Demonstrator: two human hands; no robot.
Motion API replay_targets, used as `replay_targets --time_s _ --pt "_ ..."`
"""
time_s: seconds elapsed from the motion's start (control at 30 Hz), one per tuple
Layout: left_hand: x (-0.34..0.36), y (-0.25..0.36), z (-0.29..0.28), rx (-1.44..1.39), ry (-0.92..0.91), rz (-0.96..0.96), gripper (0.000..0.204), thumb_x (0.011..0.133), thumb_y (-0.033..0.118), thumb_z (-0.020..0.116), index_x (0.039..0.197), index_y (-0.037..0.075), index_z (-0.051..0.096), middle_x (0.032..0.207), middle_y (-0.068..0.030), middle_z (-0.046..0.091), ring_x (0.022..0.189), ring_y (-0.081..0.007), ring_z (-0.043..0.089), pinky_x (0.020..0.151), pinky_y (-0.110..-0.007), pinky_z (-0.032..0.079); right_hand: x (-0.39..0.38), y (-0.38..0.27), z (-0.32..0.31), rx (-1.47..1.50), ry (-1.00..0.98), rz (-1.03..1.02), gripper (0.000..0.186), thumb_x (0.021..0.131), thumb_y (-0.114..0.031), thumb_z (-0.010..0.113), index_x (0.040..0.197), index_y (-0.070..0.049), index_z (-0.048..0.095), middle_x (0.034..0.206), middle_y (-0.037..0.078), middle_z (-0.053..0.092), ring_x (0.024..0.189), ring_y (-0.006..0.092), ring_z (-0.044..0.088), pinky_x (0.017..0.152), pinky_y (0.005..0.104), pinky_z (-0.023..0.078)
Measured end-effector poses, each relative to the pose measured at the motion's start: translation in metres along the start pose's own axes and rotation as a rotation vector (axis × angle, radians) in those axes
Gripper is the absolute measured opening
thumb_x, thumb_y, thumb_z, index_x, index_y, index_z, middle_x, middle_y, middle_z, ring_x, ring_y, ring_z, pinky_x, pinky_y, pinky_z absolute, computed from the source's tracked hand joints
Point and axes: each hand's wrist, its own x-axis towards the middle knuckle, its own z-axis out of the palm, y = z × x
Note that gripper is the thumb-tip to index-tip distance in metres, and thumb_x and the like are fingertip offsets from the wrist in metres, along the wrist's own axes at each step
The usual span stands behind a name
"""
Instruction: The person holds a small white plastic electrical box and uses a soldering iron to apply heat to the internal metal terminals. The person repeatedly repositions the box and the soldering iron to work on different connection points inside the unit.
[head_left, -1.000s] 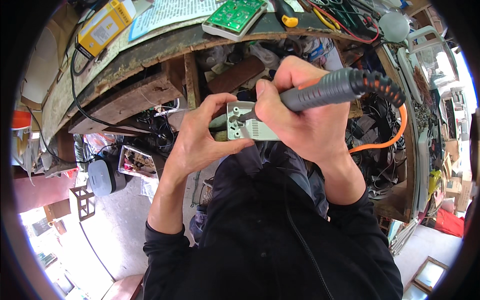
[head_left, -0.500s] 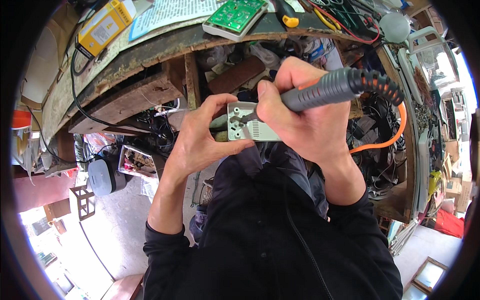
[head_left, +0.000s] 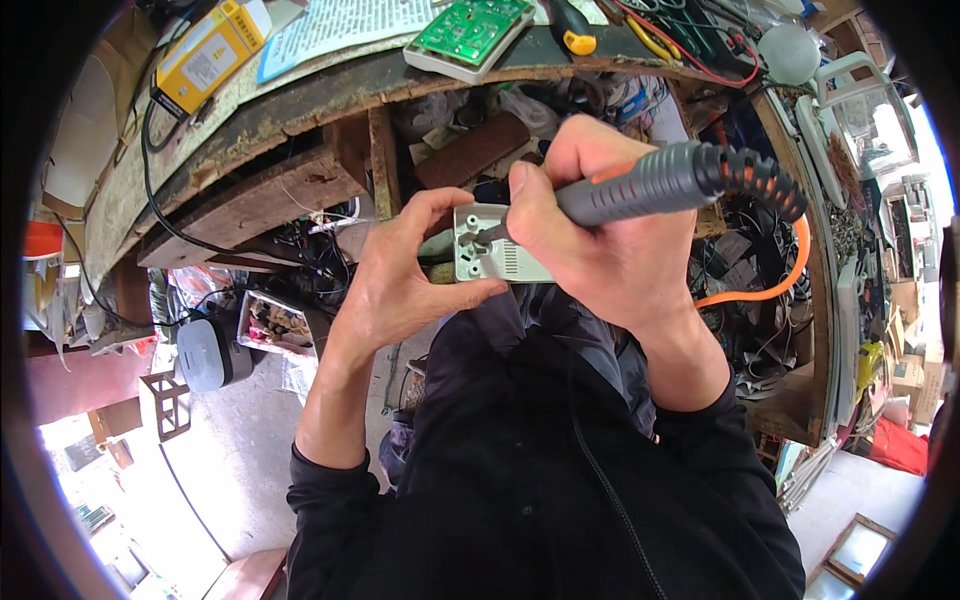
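Observation:
Over my lap, a small white plastic housing [head_left: 512, 262] with screw posts and a row of vent slots lies face up. My left hand [head_left: 392, 268] grips its left end between thumb and fingers. In my right hand [head_left: 612, 238] is a soldering iron [head_left: 640, 190] with a thick grey handle, held like a pen. Its tip reaches into the left part of the housing, near the posts; whether it touches the plastic I cannot tell. The right end of the housing is hidden behind my right hand.
An orange cord [head_left: 765, 293] trails from the iron. On the bench ahead are a green circuit board [head_left: 474, 32] in a white case, a screwdriver [head_left: 572, 32] and a yellow box [head_left: 208, 60]. Clutter fills the shelf beneath. A small bin [head_left: 282, 322] stands at left.
My right hand and the soldering iron have shifted very slightly to the left. My left hand and the housing stay in place.

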Motion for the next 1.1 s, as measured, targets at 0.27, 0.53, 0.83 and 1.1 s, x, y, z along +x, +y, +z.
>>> replay_targets --time_s 0.27,0.53,0.83,1.1 --pt "0.0003 -0.0022 0.0004 0.032 0.008 0.016 0.078 0.07 0.021 0.098 0.132 0.0 0.057 0.107 -0.0133 0.075 0.095 -0.017 0.071 0.085 -0.033 0.058 -0.0007 -0.0036 -0.0013 -0.039 -0.022 0.018 0.029 0.085 0.001 0.074 0.065 -0.002 0.053 0.056 -0.002 0.048 0.051 0.0035 0.04 0.045 0.0264 0.03" --pt "0.0 -0.0046 -0.0002 0.031 0.003 0.019 0.078 0.07 0.022 0.097 0.133 -0.001 0.056 0.109 -0.0138 0.074 0.098 -0.0184 0.072 0.088 -0.033 0.057 -0.0013 -0.0054 -0.0031 -0.039 -0.021 0.028 0.029 0.085 0.001 0.074 0.064 -0.002 0.053 0.056 -0.002 0.048 0.05 0.0034 0.04 0.045 0.0262 0.029" --pt "-0.0001 -0.0027 -0.0004 -0.011 -0.001 0.005 0.077 0.07 0.021 0.097 0.132 0.0 0.057 0.11 -0.0133 0.074 0.1 -0.0178 0.071 0.089 -0.032 0.057 -0.0014 -0.001 -0.0038 -0.016 -0.016 0.003 0.028 0.085 0.0 0.074 0.065 -0.003 0.054 0.056 -0.001 0.053 0.05 0.0031 0.044 0.044 0.0255 0.03" --pt "-0.0002 -0.0045 -0.0014 0.02 0.018 0.055 0.074 0.069 0.019 0.097 0.131 0.004 0.059 0.109 -0.0109 0.073 0.098 -0.0195 0.07 0.088 -0.033 0.056 0.0044 -0.001 -0.0037 -0.004 -0.013 -0.013 0.028 0.085 0.0 0.075 0.066 -0.003 0.054 0.056 -0.003 0.053 0.051 0.0024 0.044 0.045 0.0252 0.031"
